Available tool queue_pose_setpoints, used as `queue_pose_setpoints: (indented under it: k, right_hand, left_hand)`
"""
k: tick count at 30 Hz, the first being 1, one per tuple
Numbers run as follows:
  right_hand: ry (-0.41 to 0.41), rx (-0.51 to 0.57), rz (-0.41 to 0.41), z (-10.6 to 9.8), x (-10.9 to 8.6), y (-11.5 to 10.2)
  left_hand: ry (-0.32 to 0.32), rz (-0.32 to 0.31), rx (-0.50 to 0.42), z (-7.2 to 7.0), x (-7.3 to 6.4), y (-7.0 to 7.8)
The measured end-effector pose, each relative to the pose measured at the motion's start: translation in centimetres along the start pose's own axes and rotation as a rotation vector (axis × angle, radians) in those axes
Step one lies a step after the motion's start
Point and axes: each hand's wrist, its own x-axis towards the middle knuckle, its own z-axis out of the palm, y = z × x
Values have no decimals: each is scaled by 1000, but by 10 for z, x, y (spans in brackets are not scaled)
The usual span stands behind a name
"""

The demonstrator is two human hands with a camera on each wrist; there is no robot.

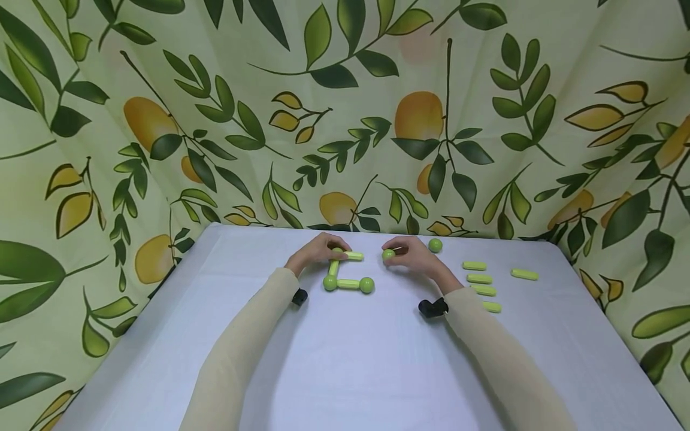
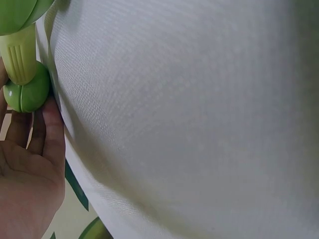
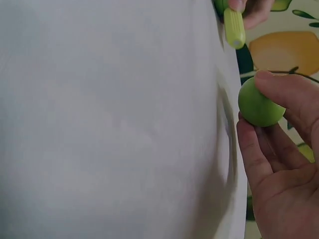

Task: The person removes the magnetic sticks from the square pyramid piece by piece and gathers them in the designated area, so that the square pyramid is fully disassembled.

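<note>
My left hand (image 1: 319, 249) grips the far-left green ball (image 2: 33, 93) of a joined piece on the table. From that ball one yellow-green stick (image 1: 354, 256) points right, and another stick (image 1: 333, 267) runs toward me to the near-left ball (image 1: 330, 283). A third stick (image 1: 348, 284) links this to the near-right ball (image 1: 366, 285). To the right, my right hand (image 1: 414, 255) pinches a loose green ball (image 3: 260, 103) between thumb and fingers. A small gap separates this ball from the free end of the right-pointing stick.
Another green ball (image 1: 435, 245) lies behind my right hand. Several loose sticks (image 1: 479, 279) lie in a column to the right, the nearest partly behind my sleeve. One stick (image 1: 524, 274) lies farther right. A leaf-patterned curtain (image 1: 366, 120) borders the white table (image 1: 350, 371).
</note>
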Motion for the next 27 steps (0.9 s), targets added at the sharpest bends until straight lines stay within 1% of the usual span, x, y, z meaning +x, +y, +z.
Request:
queue_pose_setpoints:
  k: [4,8,12,21,27]
  right_hand:
    - [29,4,26,-14,-11,5]
    - [65,-32,45,-25,-20,11]
    - [91,-75,48,-32,-23,18]
    - [94,-104,22,-39,-27,22]
    - [88,-87,23,-39,-28,23]
  left_hand:
    - [-2,1,5,0,0,0]
    - [-5,0,10,-1,-1,1]
    - [-4,-11,12,-1,-1,2]
    - [-19,-22,5,-1,-2,4]
    - [-19,-27,3,0,-1,3]
